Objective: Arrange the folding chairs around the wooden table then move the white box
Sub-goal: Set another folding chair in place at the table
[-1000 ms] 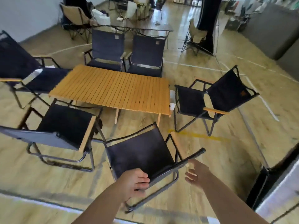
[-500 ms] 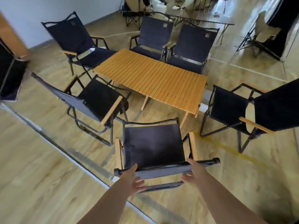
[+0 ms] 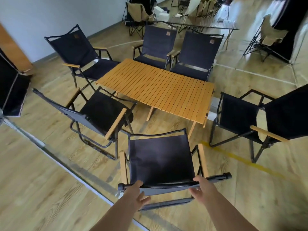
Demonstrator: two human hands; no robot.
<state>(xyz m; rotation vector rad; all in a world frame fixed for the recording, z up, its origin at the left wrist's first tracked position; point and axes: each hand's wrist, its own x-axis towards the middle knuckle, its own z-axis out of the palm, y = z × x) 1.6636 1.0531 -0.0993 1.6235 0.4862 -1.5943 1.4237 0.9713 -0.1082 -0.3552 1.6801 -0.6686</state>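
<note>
Head view: slatted wooden tabletop (image 3: pixel 160 90) mid-floor, six black folding chairs ringed around it. Nearest chair (image 3: pixel 160 161) faces its near right corner, beside a second near chair (image 3: pixel 100 114). White box (image 3: pixel 212 115) on the floor at the right end, mostly hidden. Left hand (image 3: pixel 135 196) and right hand (image 3: pixel 204 187) rest on the nearest chair's backrest top, fingers loose, not clenched.
</note>
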